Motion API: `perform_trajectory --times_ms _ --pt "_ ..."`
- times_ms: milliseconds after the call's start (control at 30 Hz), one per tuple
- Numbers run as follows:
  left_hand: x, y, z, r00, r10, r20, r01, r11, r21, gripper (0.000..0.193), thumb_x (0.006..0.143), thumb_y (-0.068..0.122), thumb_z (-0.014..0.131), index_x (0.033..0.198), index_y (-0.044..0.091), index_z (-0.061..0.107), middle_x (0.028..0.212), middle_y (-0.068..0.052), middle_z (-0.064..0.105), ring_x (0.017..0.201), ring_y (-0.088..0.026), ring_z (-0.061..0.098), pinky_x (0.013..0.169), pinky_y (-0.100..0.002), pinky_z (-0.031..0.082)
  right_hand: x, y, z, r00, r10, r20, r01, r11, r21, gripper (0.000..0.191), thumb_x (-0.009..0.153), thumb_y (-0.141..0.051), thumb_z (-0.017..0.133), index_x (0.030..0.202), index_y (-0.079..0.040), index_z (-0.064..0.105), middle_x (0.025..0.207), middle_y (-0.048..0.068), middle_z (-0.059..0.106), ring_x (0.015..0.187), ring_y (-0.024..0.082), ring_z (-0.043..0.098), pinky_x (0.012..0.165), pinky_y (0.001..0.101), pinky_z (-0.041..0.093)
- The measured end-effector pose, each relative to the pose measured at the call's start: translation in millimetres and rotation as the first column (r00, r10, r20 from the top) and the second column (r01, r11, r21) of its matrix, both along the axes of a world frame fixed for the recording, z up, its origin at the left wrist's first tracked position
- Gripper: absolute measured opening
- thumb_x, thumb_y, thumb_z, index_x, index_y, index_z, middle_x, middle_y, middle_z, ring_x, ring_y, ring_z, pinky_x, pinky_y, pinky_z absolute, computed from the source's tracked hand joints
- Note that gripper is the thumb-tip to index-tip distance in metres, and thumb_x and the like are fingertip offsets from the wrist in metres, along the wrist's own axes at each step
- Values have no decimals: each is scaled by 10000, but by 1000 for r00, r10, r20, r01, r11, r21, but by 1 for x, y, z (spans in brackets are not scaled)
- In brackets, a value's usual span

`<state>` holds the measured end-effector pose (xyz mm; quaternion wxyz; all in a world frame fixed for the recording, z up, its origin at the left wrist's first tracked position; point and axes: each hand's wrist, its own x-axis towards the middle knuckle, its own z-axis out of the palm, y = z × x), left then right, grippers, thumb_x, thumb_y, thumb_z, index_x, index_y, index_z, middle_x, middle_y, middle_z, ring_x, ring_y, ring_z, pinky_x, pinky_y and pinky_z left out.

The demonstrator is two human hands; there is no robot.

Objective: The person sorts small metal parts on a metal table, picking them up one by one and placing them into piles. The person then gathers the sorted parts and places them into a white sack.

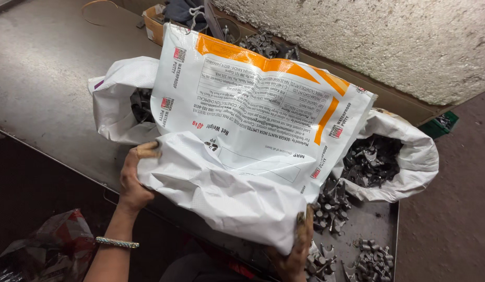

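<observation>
A large white woven sack with orange stripes and printed text lies tilted across the metal table. My left hand grips the sack's crumpled lower left edge; a beaded bracelet is on that wrist. My right hand, grimy, clutches the sack's lower right corner. Loose small dark metal parts lie on the table just beside my right hand.
Two more white sacks holding dark metal parts sit behind: one at the left, one open at the right. A cardboard box stands at the back by a rough wall. A crumpled red-and-grey bag lies at the lower left.
</observation>
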<state>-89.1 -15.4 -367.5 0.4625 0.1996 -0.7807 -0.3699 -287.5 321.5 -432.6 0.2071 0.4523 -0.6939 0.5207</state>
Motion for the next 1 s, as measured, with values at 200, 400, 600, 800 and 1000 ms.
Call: perform_trajectory --times_ms 200,400,600,800,1000 --pt "-17 24 11 982 -106 -154 114 992 47 860 665 367 911 1377 18 577 1343 -139 605 1269 -287 586 1093 -387 468 -49 -22 12 943 -63 326 109 986 -124 634 1073 -540 500 1263 48 642 1186 165 679 1089 266 638 967 338 505" --pt "-70 57 5 863 -48 -502 418 626 658 539 953 374 778 1245 -75 715 962 -88 708 726 -147 556 638 -297 475 -85 -57 33 717 320 620 -85 922 -378 609 1107 -477 486 1214 107 623 1079 111 704 935 180 668 832 329 547" --pt "-84 12 18 861 -370 -350 509 597 620 577 937 459 698 1180 -63 659 970 -63 693 818 -107 602 708 -287 525 -145 -51 72 372 188 909 -185 975 -126 500 1021 -337 573 1288 85 603 1096 162 691 888 264 676 731 423 558" --pt "-37 -28 20 745 -503 -438 602 223 767 708 869 578 643 1217 -36 593 1034 -46 692 909 -83 657 799 -285 584 -183 16 85 241 44 969 -512 854 89 635 993 -465 496 1342 52 616 1258 177 706 1054 228 682 853 385 584" --pt "9 -9 61 589 -776 -224 787 489 377 911 784 790 676 1077 -72 696 969 -118 744 902 -144 712 821 -317 601 -196 48 107 390 -4 921 -323 936 142 631 1019 -511 455 1281 35 630 1162 178 687 984 241 660 830 387 571"
